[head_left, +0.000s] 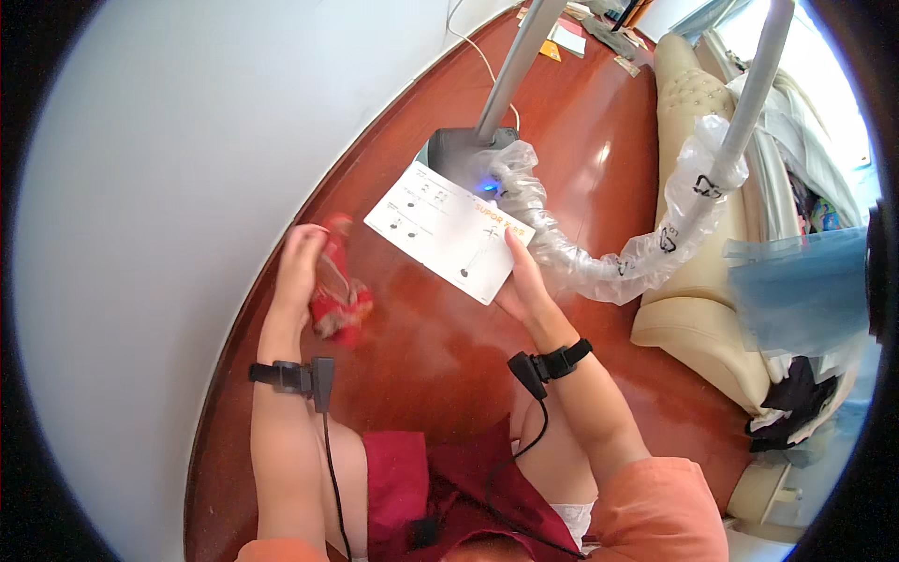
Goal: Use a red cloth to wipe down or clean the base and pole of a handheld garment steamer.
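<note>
My right hand grips the right edge of a white printed leaflet, thumb on top. Diagrams and an orange heading show on the leaflet, which tilts down to the right. To its left, my left hand is closed on a crumpled red cloth that hangs below the fingers. Motion blurs that cloth, and its exact kind is unclear. Just behind the leaflet stands a dark appliance base with a lit blue light, partly covered by the paper.
From the base rises a grey pole. A hose in clear plastic wrap curves right toward a light tube. A beige tufted sofa lines the right side. A pale wall borders the red floor; papers lie far back.
</note>
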The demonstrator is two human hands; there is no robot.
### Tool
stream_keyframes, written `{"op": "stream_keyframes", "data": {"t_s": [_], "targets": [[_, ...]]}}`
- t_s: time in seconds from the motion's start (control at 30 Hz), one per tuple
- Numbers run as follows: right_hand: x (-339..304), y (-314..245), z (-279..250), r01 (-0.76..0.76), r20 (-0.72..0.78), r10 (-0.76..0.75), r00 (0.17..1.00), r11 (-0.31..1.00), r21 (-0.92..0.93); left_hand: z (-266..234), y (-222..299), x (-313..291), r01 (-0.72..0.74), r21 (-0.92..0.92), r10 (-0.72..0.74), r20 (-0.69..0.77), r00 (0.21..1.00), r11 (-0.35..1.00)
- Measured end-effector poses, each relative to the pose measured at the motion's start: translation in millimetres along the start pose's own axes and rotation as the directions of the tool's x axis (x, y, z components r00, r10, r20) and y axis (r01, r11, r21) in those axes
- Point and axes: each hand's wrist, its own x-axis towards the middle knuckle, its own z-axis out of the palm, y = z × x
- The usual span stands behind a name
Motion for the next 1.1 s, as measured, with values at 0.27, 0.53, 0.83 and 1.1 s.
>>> {"op": "stream_keyframes", "data": {"t_s": [0.27, 0.53, 0.83, 1.1], "targets": [[0, 14, 7, -0.125, 0.19, 0.108, 0.976, 0.989, 0.079, 71, -4, -28, 0.161, 0.352, -0.321, 0.461, 0.828, 0.922], [4, 9, -3, -0.009, 0.217, -0.003, 0.976, 0.998, 0.058, 80, 2, -31, 0.023, 0.166, -0.119, 0.594, 0.796, 0.986], [-21, 23, 14, 0.067, 0.433, 0.141, 0.89, 0.9, -0.431, 108, -32, -45, 0.061, -0.255, 0.01, 0.267, 0.964, 0.965], [-21, 3, 6, 0.041, 0.272, 0.14, 0.952, 0.822, -0.568, 109, -35, -44, 0.149, -0.322, -0.027, 0.355, 0.934, 0.935]]}}
